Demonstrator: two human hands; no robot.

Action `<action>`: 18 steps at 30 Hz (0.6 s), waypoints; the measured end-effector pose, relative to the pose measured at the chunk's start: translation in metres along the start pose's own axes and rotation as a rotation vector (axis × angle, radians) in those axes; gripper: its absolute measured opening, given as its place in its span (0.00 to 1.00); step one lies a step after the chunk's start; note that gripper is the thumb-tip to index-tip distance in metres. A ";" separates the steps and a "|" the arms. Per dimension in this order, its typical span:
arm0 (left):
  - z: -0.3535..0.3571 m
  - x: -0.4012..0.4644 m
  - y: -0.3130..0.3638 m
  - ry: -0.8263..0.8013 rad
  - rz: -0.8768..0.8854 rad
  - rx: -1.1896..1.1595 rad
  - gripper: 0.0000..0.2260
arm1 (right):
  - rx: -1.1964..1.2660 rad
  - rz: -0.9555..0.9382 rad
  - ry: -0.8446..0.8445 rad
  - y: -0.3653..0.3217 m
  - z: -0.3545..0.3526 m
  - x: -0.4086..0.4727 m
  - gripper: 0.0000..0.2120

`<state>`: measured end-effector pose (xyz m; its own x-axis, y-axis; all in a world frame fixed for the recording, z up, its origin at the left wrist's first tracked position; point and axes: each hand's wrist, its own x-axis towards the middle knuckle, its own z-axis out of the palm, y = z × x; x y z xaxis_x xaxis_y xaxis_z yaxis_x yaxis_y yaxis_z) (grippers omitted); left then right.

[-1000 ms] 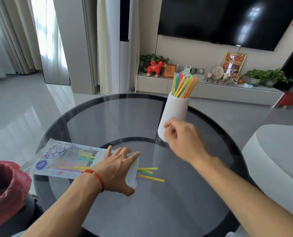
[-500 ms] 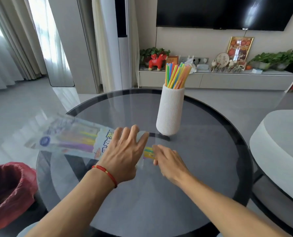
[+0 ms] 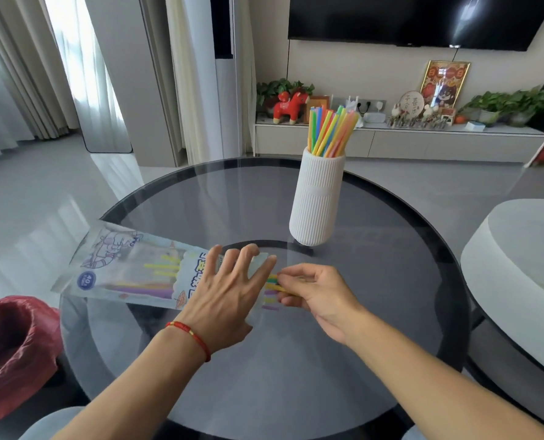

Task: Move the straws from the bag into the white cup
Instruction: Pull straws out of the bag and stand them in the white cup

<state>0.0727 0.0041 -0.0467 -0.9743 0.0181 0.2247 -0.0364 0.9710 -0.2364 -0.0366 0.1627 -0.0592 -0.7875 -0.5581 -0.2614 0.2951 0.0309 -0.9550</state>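
Two hands at the bag (image 3: 131,268) mouth now: left hand (image 3: 229,293) spread flat on it, pinning it to the glass table (image 3: 375,312); right hand (image 3: 315,293), up beside the white cup (image 3: 317,198) a second ago, now down and pinching the straw ends (image 3: 272,285) poking out. Another pull likely starting. Beyond the bag, many straws already standing in the cup; a few still inside.
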 end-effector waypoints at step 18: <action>0.008 0.001 -0.007 -0.027 -0.123 -0.221 0.20 | 0.257 -0.209 0.041 -0.043 -0.057 -0.004 0.10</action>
<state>0.0706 -0.0050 -0.0520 -0.9712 -0.1074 0.2126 -0.1090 0.9940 0.0042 -0.0771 0.2107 -0.0249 -0.8650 -0.4962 -0.0742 0.2478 -0.2939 -0.9232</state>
